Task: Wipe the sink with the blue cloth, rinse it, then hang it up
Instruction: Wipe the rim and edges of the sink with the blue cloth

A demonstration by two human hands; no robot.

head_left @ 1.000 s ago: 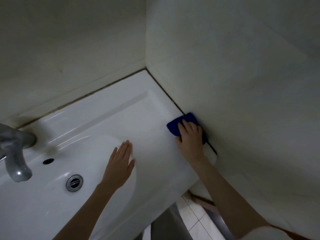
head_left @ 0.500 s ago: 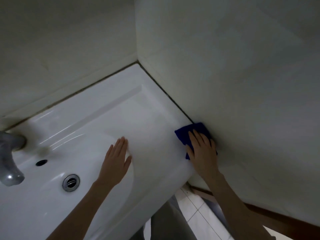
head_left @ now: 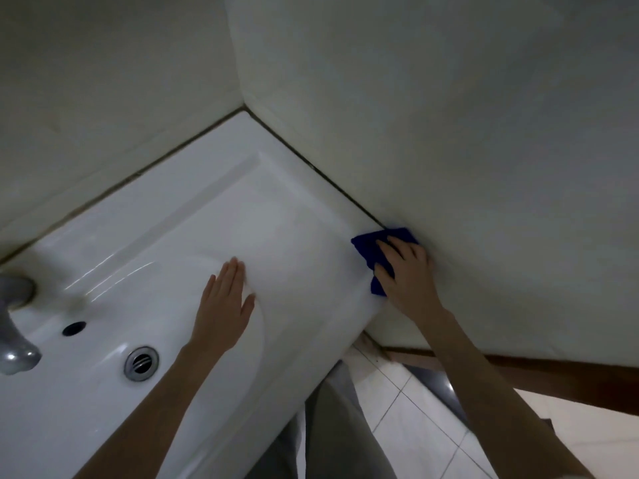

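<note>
A white ceramic sink (head_left: 262, 216) fills the lower left, set into a wall corner. The blue cloth (head_left: 371, 248) lies flat on the sink's right ledge, against the right wall near the front corner. My right hand (head_left: 406, 276) presses down on the cloth with fingers spread, covering most of it. My left hand (head_left: 223, 307) rests flat and empty on the rim of the basin, fingers together and extended.
A metal tap (head_left: 15, 326) sticks out at the left edge. The drain (head_left: 141, 363) and an overflow hole (head_left: 73, 328) sit in the basin. White walls close in behind and to the right. Tiled floor (head_left: 415, 426) shows below the sink's front edge.
My right hand has slid the blue cloth along the right ledge toward the sink's front corner. My left hand has stayed on the basin rim.
</note>
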